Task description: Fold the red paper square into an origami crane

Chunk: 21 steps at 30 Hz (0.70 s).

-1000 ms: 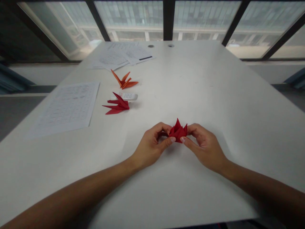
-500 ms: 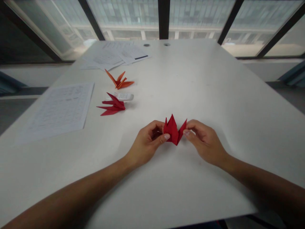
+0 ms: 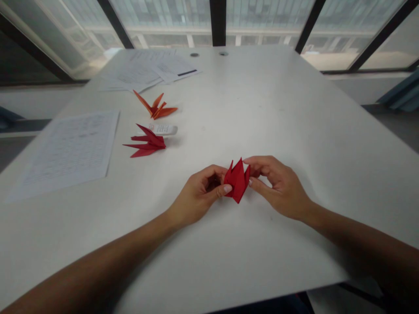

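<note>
Between my two hands, raised slightly over the table, is a red origami crane (image 3: 238, 181) with several pointed flaps standing up. My left hand (image 3: 204, 192) pinches its left side, thumb in front and the other fingers behind. At its right edge, the thumb and fingers of my right hand (image 3: 278, 185) close around the narrow right flap. The index fingertip lies near the top points, and part of that flap is hidden. Away to the left, another red origami crane (image 3: 149, 141) rests on the table beside an orange origami crane (image 3: 155, 107).
A white remote control (image 3: 163, 129) lies partly behind the red crane on the left. One printed sheet (image 3: 68, 152) is at the table's left, and several overlapping papers (image 3: 140, 69) lie farther back. The white table (image 3: 262, 253) ends at a near edge; windows stand beyond it.
The right flap of the held crane has moved inward and up against its body. My right hand has come closer to my left, its index finger now nearer the top. The view has shifted slightly.
</note>
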{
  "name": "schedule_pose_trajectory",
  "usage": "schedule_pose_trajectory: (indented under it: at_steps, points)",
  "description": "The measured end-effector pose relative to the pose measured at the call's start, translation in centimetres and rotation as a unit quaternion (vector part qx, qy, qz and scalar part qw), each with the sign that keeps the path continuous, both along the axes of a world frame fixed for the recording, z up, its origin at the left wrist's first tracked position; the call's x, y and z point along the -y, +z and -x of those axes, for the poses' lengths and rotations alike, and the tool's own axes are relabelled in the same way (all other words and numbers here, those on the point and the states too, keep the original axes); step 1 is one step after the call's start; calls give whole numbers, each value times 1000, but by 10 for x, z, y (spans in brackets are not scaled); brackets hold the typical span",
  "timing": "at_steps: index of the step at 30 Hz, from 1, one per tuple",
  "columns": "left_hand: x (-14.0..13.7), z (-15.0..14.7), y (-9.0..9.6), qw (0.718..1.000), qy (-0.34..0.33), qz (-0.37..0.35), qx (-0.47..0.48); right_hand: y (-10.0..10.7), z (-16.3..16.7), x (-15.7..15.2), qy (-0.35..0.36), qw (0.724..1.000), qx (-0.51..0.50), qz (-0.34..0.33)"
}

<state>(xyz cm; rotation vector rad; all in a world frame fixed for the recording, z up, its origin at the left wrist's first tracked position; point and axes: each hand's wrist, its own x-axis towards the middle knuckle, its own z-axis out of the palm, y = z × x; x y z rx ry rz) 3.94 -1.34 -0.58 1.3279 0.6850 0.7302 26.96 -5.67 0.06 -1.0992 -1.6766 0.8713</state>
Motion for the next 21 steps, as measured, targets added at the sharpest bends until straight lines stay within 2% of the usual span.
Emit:
schedule_pose_trajectory:
  at_steps: [5, 10, 12, 16, 21]
  points:
    - [0, 0, 1, 1000, -5, -13, 10, 4, -4, -3, -22, 998, 33, -45]
    - [0, 0, 2, 1000, 18, -9, 6, 11, -6, -7, -46, 972, 125, -195]
    - [0, 0, 2, 999, 33, -4, 10, 12, -6, -9, -53, 962, 138, -230]
    - [1, 0, 1, 999, 46, 1, 14, 13, -5, -9, -61, 957, 151, -239]
    - [0, 3, 0, 1000, 22, 0, 16, 15, -7, -8, -66, 971, 148, -177]
